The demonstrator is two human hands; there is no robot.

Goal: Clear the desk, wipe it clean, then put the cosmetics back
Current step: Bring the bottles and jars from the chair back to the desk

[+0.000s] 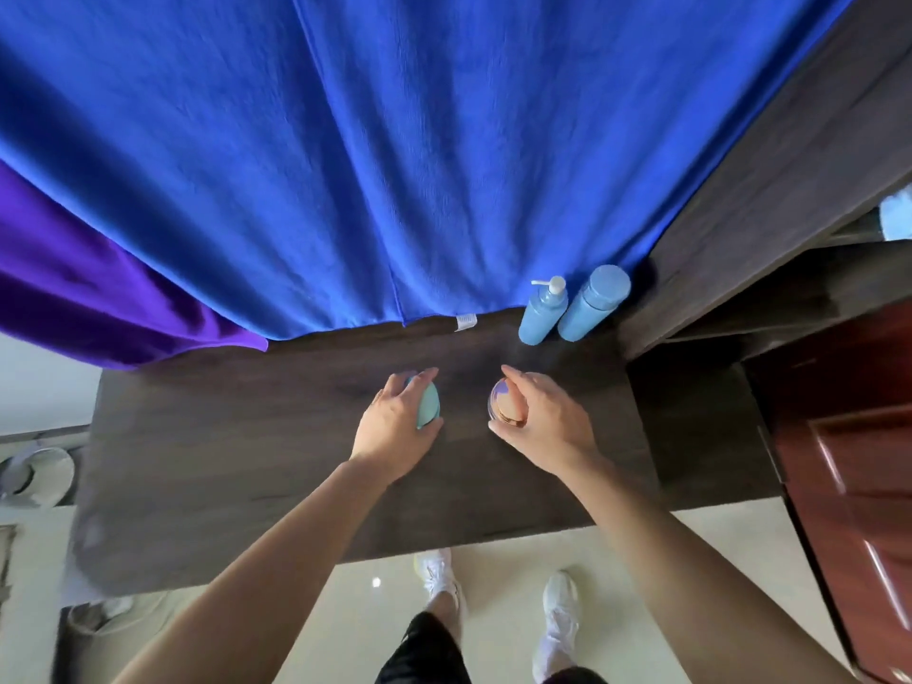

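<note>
Two cosmetics sit gripped on the desk (247, 461), a teal case (429, 402) in the left hand (395, 429), a gold-rimmed jar (506, 404) in the right hand (545, 429), best set down gently by the pump bottle (540, 313).

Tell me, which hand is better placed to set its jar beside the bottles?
Probably the right hand: its gold jar is nearer the bottles; the left hand, with the teal jar, is farther.

The left hand (395, 427) covers most of a teal item (429, 406); the right hand (548, 427) hides part of a round jar (504, 399). A white tag (465, 322) is too small to read.
</note>
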